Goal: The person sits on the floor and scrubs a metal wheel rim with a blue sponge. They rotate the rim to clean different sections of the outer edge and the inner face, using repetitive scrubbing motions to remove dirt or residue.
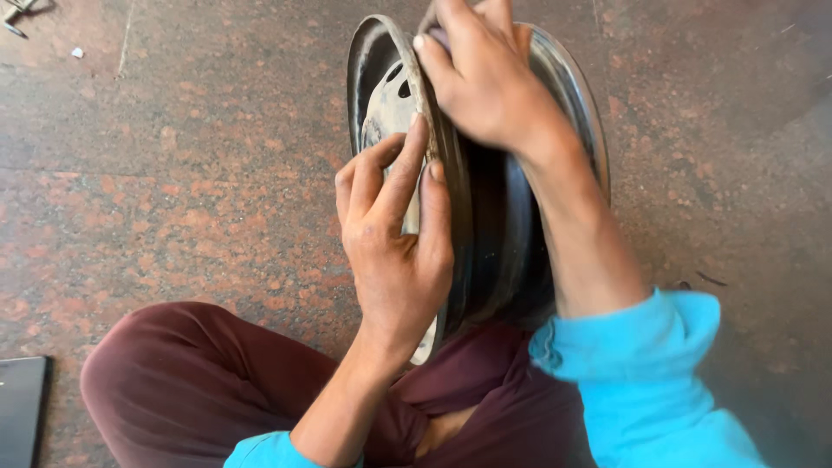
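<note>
Left hand: its grip is clamped on the near flange of the steel rim, thumb outside, fingers pressed to the disc face. Right hand: its grip is closed over the rim's far top edge. The rim stands on edge between the maroon-clad knees, axle axis running left–right, on the speckled floor; both hands touch it.

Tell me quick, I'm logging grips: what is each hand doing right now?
Left hand: closed on the rim edge of the steel wheel rim.
Right hand: gripping the same rim's top edge; blurred.
</note>
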